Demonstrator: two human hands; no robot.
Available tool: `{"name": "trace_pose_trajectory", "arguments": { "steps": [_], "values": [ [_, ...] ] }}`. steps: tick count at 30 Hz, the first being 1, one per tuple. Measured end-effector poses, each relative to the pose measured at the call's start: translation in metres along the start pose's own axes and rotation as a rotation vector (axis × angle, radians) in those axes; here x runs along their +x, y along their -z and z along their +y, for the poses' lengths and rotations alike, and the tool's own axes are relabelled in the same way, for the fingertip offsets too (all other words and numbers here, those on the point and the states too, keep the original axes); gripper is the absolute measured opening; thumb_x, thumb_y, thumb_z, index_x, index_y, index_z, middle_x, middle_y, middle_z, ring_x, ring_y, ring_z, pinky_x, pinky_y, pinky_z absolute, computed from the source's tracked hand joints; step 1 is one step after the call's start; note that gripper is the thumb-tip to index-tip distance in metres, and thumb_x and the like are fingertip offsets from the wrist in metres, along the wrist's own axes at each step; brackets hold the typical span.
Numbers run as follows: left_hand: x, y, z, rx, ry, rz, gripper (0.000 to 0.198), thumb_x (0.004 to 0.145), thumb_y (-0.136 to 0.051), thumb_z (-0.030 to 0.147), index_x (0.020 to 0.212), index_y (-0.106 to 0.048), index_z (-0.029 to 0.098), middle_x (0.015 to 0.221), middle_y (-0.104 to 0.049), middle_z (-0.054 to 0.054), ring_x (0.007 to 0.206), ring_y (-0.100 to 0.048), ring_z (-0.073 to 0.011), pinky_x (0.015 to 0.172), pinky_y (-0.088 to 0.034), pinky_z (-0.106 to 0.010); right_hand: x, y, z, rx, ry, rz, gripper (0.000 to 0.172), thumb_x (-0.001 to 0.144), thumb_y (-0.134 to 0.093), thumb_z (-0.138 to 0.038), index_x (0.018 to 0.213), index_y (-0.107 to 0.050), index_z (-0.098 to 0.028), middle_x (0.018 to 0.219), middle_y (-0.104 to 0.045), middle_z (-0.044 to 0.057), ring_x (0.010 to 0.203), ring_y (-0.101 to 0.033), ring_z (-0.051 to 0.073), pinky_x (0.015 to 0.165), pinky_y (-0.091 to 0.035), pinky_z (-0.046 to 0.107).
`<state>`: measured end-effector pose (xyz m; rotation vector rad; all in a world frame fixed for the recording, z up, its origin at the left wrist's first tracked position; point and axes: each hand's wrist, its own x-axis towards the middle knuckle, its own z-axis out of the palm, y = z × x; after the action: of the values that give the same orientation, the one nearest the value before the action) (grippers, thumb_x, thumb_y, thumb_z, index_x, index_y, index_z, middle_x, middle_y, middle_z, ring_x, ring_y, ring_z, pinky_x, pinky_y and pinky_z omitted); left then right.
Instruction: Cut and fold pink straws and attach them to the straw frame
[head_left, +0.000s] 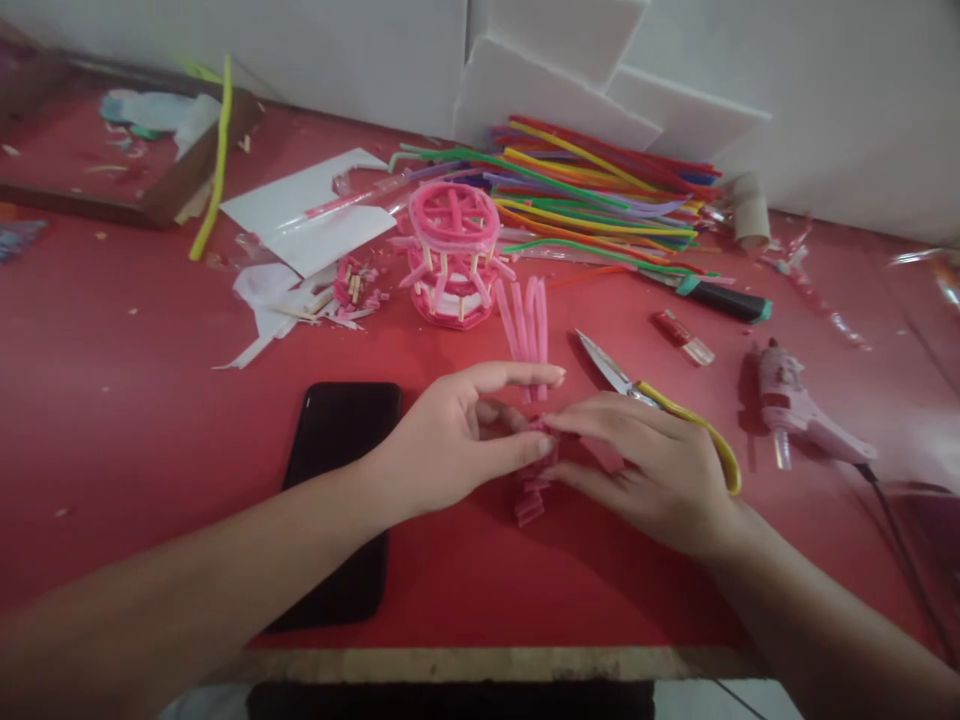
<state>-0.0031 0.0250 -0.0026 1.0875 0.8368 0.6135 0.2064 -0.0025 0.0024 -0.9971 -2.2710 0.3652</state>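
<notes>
My left hand (457, 435) reaches in from the left, its thumb and fingers closed round small pink pieces (531, 500) near the middle of the red table. From the right, my right hand (645, 460) touches the same pieces with its thumb and fingertips. Several long pink pipe cleaners (525, 315) lie just beyond my left forefinger. Further back stands a round pink frame (455, 215) with short wooden sticks between its rings. Scissors (607, 365) with yellow handles lie partly under my right hand.
A black phone (337, 430) lies partly under my left forearm. At the right are a pink glue gun (787, 385) with a cord, a small red tube (682, 335) and a cutter (724, 298). Colored pipe cleaners (592, 200), white paper (300, 215) and a wooden tray (157, 205) sit behind.
</notes>
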Motion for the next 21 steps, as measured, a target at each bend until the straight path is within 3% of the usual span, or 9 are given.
{"name": "trace_pose_trajectory", "arguments": {
  "steps": [6, 11, 16, 21],
  "values": [
    [0.000, -0.001, -0.002, 0.111, 0.035, 0.022, 0.049, 0.080, -0.074, 0.023, 0.127, -0.062, 0.024, 0.077, -0.067, 0.000, 0.073, -0.067, -0.0146, 0.066, -0.055, -0.024, -0.005, 0.001, 0.001, 0.011, -0.032, 0.045, 0.023, 0.088, -0.070, -0.023, 0.111, -0.065, -0.022, 0.090, -0.076, 0.005, 0.079, -0.073, 0.016, 0.073, -0.062, 0.028],
    [-0.003, -0.007, -0.005, 0.307, -0.164, 0.023, 0.040, 0.080, -0.069, 0.016, 0.120, -0.066, 0.021, 0.108, -0.065, -0.006, 0.080, -0.068, -0.0137, 0.070, -0.059, -0.024, -0.005, 0.007, 0.001, 0.045, -0.028, 0.115, 0.030, 0.086, -0.072, -0.022, 0.114, -0.063, -0.023, 0.089, -0.075, 0.004, 0.078, -0.072, 0.017, 0.072, -0.061, 0.029],
    [-0.003, -0.006, -0.005, 0.354, -0.160, 0.068, 0.041, 0.077, -0.074, 0.017, 0.118, -0.067, 0.020, 0.104, -0.062, -0.004, 0.073, -0.066, -0.0107, 0.062, -0.057, -0.019, -0.009, 0.008, 0.002, 0.087, -0.021, 0.159, 0.037, 0.084, -0.074, -0.020, 0.119, -0.062, -0.024, 0.087, -0.074, 0.003, 0.076, -0.071, 0.018, 0.070, -0.060, 0.032],
    [-0.004, -0.004, 0.002, 0.402, -0.187, 0.102, 0.054, 0.062, -0.088, 0.041, 0.109, -0.072, 0.019, 0.090, -0.067, -0.003, 0.069, -0.064, -0.0138, 0.064, -0.056, -0.025, -0.014, 0.007, 0.006, 0.184, -0.045, 0.179, 0.042, 0.082, -0.076, -0.021, 0.121, -0.063, -0.025, 0.084, -0.073, 0.002, 0.075, -0.069, 0.019, 0.071, -0.058, 0.036]
  ]
}}
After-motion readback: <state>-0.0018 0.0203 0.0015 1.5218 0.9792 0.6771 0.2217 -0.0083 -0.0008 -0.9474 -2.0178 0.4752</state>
